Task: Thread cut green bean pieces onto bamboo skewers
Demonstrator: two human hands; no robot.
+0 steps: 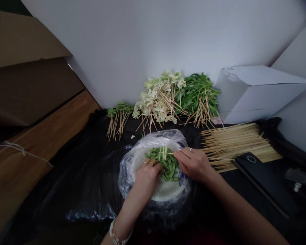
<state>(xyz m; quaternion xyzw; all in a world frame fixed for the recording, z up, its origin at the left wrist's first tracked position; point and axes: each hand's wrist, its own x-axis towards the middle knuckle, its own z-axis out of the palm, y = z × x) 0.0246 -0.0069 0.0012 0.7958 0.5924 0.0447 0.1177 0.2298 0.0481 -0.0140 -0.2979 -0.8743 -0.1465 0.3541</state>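
My right hand [193, 163] is pinching a thin skewer [170, 153], which is lying along a nine-to-three line and carrying threaded green pieces [163, 153] crosswise at its nine o'clock end. My left hand [148, 174] is curling over the loose green pieces [171, 166] in the white bowl [163, 194] (whether it is gripping one, I cannot tell). The threaded pieces are sitting at one o'clock from my left hand and between nine and ten from my right, close to both. Loose pieces are crowding the space below, and clear plastic [126, 170] is wrapping the bowl. Beyond it, skewered cabbage [149, 98] is resting at twelve, leafy greens [191, 92] at one, bare sticks [244, 143] between two and three.
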